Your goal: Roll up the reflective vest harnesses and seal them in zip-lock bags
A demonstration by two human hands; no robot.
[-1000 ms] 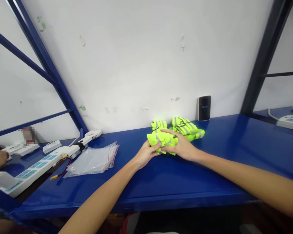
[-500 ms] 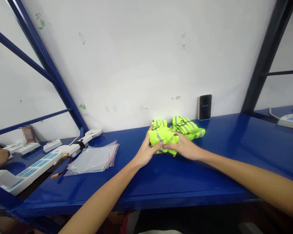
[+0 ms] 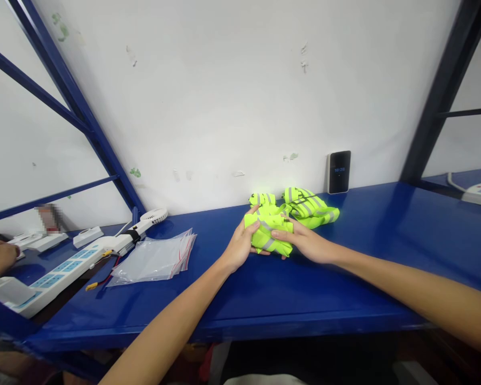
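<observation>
Blue steel shelf (image 3: 304,315) against a scuffed white wall (image 3: 224,107), a hi-vis vest (image 3: 269,230) bunched between my hands.

My left hand (image 3: 240,246) cups the vest's near side, fingers curled closed over the neon fabric; my right hand (image 3: 307,243) presses in opposite, fingers nearly flat on the fold. It sits on the shelf just before a second reflective vest (image 3: 310,207), lying loosely bunched. One looks partly folded, the other not; zip-lock bags (image 3: 154,259) lie left of my hands, apparently holding no vest.
</observation>
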